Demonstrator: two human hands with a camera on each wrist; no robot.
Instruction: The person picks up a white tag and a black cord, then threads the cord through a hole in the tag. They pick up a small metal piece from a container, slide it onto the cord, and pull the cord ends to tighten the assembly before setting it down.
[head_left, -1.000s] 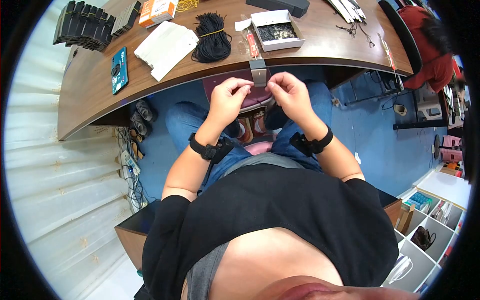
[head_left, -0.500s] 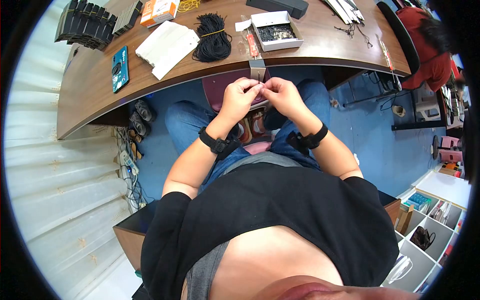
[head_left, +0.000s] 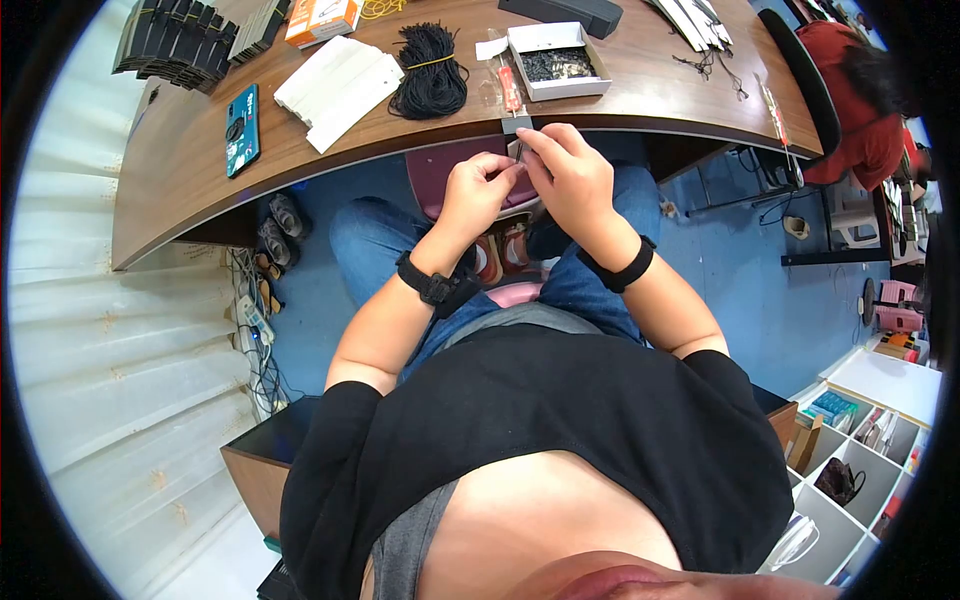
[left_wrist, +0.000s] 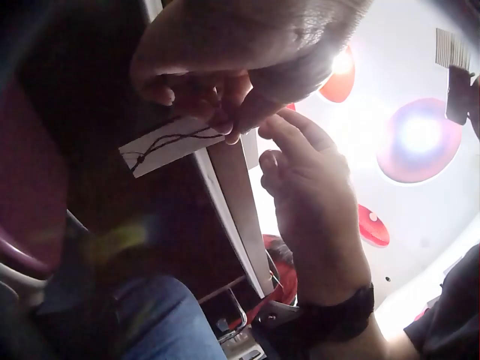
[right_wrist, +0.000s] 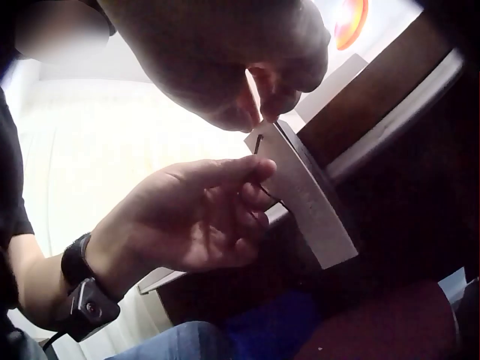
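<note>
A pale card with a black cord through its end hangs by the table edge; the left wrist view shows the card with the cord lying across its face. My left hand pinches the cord between thumb and finger, just below the card's end in the right wrist view. The right hand is a little higher, thumb and fingertips together at the card's end, pinching the cord there; its tip is hidden by the fingers. Both hands are close together in front of the table.
On the table lie a bundle of black cords, white cards, a phone, an open white box of small dark pieces and a red-handled tool. Stacked dark cards stand back left. Someone in red sits right.
From apart, my hands came together at the cord below the table edge. The right hand has since shifted up and forward to the card's end, while the left stays nearly in place.
</note>
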